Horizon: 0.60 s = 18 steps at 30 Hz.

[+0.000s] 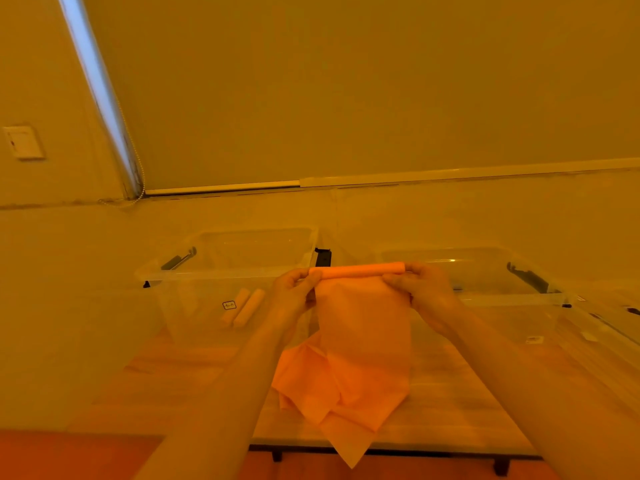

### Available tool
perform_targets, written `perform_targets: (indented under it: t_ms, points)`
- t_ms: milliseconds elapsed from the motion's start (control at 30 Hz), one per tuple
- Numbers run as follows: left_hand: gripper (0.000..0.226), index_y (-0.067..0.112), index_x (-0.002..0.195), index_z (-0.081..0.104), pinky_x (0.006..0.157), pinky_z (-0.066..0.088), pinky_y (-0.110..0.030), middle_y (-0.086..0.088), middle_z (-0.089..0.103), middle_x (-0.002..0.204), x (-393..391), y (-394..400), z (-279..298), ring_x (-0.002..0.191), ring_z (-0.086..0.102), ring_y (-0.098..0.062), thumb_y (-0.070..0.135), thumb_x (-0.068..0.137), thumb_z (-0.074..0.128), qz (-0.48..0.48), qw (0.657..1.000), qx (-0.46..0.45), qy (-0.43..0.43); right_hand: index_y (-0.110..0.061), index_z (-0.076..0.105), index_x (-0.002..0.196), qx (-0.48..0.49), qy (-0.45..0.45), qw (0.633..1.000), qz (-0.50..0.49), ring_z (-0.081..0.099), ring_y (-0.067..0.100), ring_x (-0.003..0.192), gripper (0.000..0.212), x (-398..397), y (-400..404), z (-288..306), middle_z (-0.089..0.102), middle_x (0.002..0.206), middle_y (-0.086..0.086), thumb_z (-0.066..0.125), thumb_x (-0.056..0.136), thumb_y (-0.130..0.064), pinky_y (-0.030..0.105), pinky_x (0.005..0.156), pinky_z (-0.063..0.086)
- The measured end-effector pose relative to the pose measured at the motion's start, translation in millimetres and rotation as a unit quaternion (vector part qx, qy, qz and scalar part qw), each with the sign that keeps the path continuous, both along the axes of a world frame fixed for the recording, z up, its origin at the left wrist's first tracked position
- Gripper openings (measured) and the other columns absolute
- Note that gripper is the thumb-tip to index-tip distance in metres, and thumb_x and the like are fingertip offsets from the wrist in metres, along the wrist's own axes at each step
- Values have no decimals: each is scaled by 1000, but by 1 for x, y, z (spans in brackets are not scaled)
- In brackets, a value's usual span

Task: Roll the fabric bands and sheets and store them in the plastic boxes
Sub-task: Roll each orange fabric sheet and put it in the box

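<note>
An orange fabric sheet (360, 341) is partly rolled, and its rolled top edge (356, 270) is held up in the air between two clear plastic boxes. My left hand (294, 292) pinches the roll's left end, and my right hand (422, 292) pinches the right end. The loose part of the sheet hangs down and crumples on the table. The left clear plastic box (194, 275) holds two rolled fabric pieces (244, 308). The right clear plastic box (502, 299) looks empty.
A glass-topped table (467, 410) carries both boxes, and its front edge runs near the bottom of the view. Black latch handles (178, 259) sit on the boxes' rims. A wall with a lowered blind and its bead cord (138, 174) stands behind.
</note>
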<state>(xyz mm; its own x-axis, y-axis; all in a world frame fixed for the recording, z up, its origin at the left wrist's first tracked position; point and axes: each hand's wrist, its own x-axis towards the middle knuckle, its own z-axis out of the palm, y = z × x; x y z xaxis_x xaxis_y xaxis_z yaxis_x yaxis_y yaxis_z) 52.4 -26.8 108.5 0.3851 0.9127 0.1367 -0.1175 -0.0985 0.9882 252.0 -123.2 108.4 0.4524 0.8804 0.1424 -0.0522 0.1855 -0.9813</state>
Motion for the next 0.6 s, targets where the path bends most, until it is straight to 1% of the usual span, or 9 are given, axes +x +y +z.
perform_targets:
  t_ms: [133,233,267,333,400,467,533,567,600]
  points:
    - [11,17,100,65,77,56,-31,-7,69,98,1,-2,1,88,67,-20,23,92,61,-5,1000,4,-4,-11,69,98,3,10,1000,4,66,25,81,11,0,0,-2,70,95,15,65,88,-9,37,71,54]
    - [6,24,96,65,77,55,-29,-6,67,102,2,-4,3,92,65,-19,24,92,61,3,1000,12,-7,-11,70,98,-8,17,1000,23,68,23,79,12,3,-2,-3,71,96,14,63,90,-16,33,63,55]
    - [6,25,96,65,75,54,-26,-4,67,103,2,-5,4,94,64,-17,25,92,60,4,1000,18,-6,-9,69,97,-10,21,999,29,67,22,78,13,4,-3,-3,71,95,14,62,90,-17,31,62,56]
    - [13,23,103,65,64,50,-16,1,65,104,3,-8,5,94,61,-12,26,93,58,2,1000,28,-2,-7,69,97,-10,31,999,37,66,22,77,14,5,-4,-3,70,93,14,63,90,-18,31,62,56]
    - [22,19,112,63,52,48,-12,6,64,102,3,-9,4,89,59,-8,27,93,57,8,999,33,8,-7,68,99,-8,48,998,46,68,20,77,14,5,-5,-2,72,92,12,63,89,-16,28,62,57]
    - [21,17,111,64,54,48,-11,5,65,100,3,-9,2,89,62,-11,26,93,58,10,999,37,2,-7,68,99,-5,65,997,52,70,17,74,14,3,-6,0,72,91,10,63,89,-15,26,59,57]
    - [14,17,103,65,64,52,-16,-1,67,101,4,-8,0,95,65,-19,25,92,59,7,999,45,-4,-8,67,100,-5,83,995,50,70,16,70,16,1,-6,1,72,90,10,63,89,-19,24,55,55]
    - [11,17,99,65,66,53,-19,-4,67,100,4,-9,0,93,66,-20,24,92,60,6,999,44,-7,-8,67,99,-6,93,995,47,70,15,68,16,1,-6,1,72,86,9,62,90,-20,24,53,55]
    - [8,18,96,65,64,53,-20,-5,67,98,3,-10,1,88,67,-18,23,92,60,3,999,40,-9,-9,66,97,-6,102,994,43,69,14,65,15,0,-7,2,73,81,7,62,90,-21,24,52,54]
